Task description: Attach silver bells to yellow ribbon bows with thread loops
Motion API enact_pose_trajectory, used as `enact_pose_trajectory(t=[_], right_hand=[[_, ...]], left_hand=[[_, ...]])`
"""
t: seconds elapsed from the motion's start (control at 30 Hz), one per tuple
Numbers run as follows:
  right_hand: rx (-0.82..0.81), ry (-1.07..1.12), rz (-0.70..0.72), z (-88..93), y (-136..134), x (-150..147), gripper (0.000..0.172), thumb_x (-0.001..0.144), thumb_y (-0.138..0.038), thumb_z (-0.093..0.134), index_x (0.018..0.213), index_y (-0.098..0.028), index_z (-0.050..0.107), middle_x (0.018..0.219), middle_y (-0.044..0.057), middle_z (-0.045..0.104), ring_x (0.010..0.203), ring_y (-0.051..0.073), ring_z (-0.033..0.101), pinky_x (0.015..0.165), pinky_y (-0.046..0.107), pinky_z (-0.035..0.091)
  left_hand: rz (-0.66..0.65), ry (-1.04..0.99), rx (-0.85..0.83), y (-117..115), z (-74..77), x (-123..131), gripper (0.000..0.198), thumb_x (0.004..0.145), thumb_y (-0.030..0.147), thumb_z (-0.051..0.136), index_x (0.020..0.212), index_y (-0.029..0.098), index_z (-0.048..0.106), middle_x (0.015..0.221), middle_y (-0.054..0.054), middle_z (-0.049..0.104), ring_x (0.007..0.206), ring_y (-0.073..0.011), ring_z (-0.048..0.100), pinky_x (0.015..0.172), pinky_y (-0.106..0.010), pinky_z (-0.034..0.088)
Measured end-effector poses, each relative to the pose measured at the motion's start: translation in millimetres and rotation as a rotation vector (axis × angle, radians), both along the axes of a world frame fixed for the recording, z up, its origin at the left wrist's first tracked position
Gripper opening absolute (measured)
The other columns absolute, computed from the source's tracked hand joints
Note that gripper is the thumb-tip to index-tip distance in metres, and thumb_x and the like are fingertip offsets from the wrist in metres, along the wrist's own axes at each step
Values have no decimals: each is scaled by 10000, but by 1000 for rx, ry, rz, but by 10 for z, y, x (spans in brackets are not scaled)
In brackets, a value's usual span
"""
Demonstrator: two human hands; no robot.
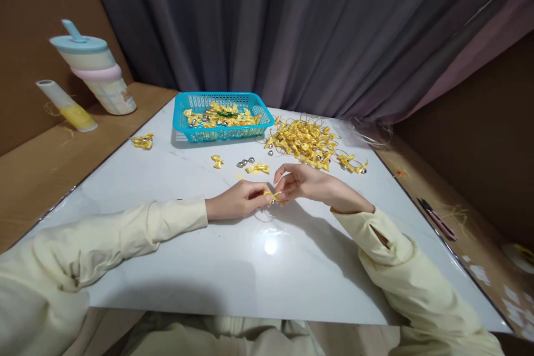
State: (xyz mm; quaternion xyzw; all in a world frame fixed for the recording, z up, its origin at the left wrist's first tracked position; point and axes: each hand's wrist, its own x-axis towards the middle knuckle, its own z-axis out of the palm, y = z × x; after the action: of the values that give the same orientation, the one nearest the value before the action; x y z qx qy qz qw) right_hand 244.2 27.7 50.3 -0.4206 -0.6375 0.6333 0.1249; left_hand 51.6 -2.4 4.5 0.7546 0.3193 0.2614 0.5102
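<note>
My left hand (236, 200) and my right hand (300, 182) meet over the middle of the white table (233, 256). Both pinch one small yellow ribbon bow (274, 197) between their fingertips; my right fingers curl over it from the right. Just beyond the hands lie two loose yellow bows (257, 168) (217, 161) and a few small silver bells (245, 163). A pile of yellow bows with thin loops (304, 142) lies further back on the right.
A turquoise plastic basket (219, 117) holding yellow bows stands at the table's back. Another bow (143, 141) lies at the left edge. A lidded cup with a straw (98, 69) and a tube (67, 105) sit on the cardboard ledge left. Scissors (437, 218) lie right.
</note>
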Motion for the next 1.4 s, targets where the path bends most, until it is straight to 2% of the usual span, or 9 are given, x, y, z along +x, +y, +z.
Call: enact_pose_trajectory(t=[0.37, 0.53, 0.8, 0.97, 1.03, 1.1, 1.23, 1.4], right_hand=[[30, 29, 3, -44, -2, 5, 281, 614, -75, 670, 797, -170, 478, 645, -36, 630, 569, 104, 614, 591, 244, 491], [23, -6, 24, -31, 17, 15, 286, 639, -90, 665, 866, -163, 506, 662, -25, 655, 596, 115, 635, 609, 243, 498], [29, -58, 86, 94, 87, 91, 271, 762, -274, 645, 984, -135, 575, 693, 21, 684, 629, 122, 650, 662, 264, 524], [-97, -5, 322, -58, 128, 108, 374, 794, -236, 597, 1157, -165, 539, 676, -6, 683, 613, 115, 657, 621, 245, 518], [-124, 1, 388, -131, 114, 64, 347, 786, -224, 600, 1124, -152, 566, 684, -4, 683, 588, 103, 646, 604, 230, 508], [-109, 10, 410, -179, 95, 11, 249, 776, -216, 604, 1009, -132, 622, 682, -2, 679, 565, 93, 628, 597, 223, 503], [-21, -3, 333, -200, 84, -38, 120, 756, -207, 611, 829, -129, 667, 636, -18, 655, 534, 85, 594, 585, 225, 499], [84, 33, 122, -160, 110, 2, 191, 775, -294, 637, 854, -125, 680, 716, 12, 677, 608, 87, 594, 618, 215, 490]], left_hand=[[17, 50, 57, 0, -14, -7, 205, 866, 272, 444, 736, 142, 535, 606, 45, 455, 562, -87, 397, 542, -218, 329], [16, 24, 39, 5, -26, -8, 203, 865, 262, 451, 727, 140, 534, 601, 43, 467, 561, -86, 416, 547, -216, 336], [39, -1, 0, -16, 10, -13, 239, 858, 298, 463, 684, 143, 515, 564, 52, 425, 544, -88, 395, 531, -220, 338], [2, -41, 107, -37, -4, -32, 222, 842, 296, 474, 712, 134, 552, 596, 27, 489, 559, -92, 416, 540, -222, 346], [-15, -39, 154, -42, -11, -38, 225, 843, 293, 471, 730, 127, 573, 603, 15, 512, 553, -92, 419, 537, -222, 347], [-23, -39, 184, -46, -13, -42, 232, 845, 286, 465, 733, 121, 585, 603, 7, 527, 542, -89, 421, 529, -218, 346], [-31, -34, 212, -53, -14, -44, 224, 841, 274, 467, 751, 117, 600, 591, 11, 517, 519, -82, 399, 502, -208, 321], [-22, -18, 211, -48, -14, -39, 243, 844, 289, 459, 696, 126, 563, 572, 26, 464, 517, -80, 363, 505, -212, 306]])
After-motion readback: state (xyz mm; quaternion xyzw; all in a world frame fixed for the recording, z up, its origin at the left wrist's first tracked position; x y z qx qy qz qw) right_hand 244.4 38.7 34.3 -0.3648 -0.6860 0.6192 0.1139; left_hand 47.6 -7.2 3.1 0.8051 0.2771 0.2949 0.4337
